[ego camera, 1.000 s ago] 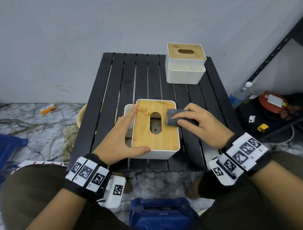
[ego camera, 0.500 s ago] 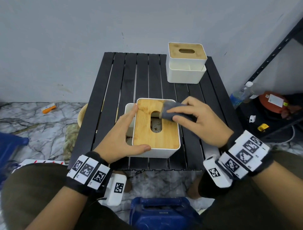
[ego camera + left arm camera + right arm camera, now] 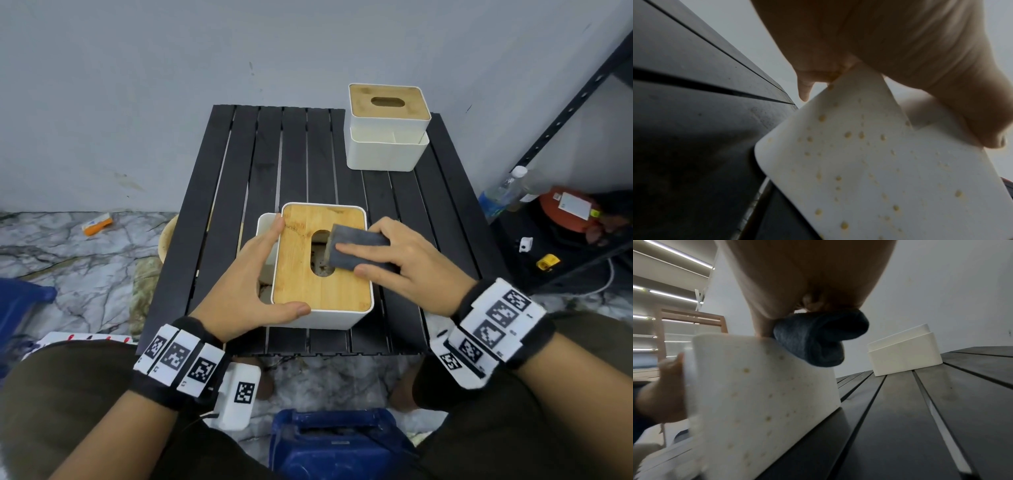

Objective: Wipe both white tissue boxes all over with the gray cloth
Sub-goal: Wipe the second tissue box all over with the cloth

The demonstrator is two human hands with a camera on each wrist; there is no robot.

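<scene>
1. Bamboo is the surface in play: the lid of the near tissue box (image 3: 322,260), right between the two hands at the near edge of the black slatted table (image 3: 219,192).
2. The left hand (image 3: 251,274) clamps that box from its left side, thumb hooked along the near lid corner, fingers stretched up the far-left edge.
3. The right hand (image 3: 407,263) has the folded gray cloth (image 3: 356,250) pinned under its fingers, pressing it flat on the lid's right half, just beside the oval slot.
4. From the right wrist, the cloth (image 3: 818,340) bulges over the box's top edge, and the white wall (image 3: 760,394) below it is dotted with yellowish spots.
5. The left wrist view shows the same speckling on the side wall (image 3: 869,170) under that hand.
6. Well beyond the right hand, at the table's far right corner, the second tissue box (image 3: 387,137) stands apart, untouched.
</scene>
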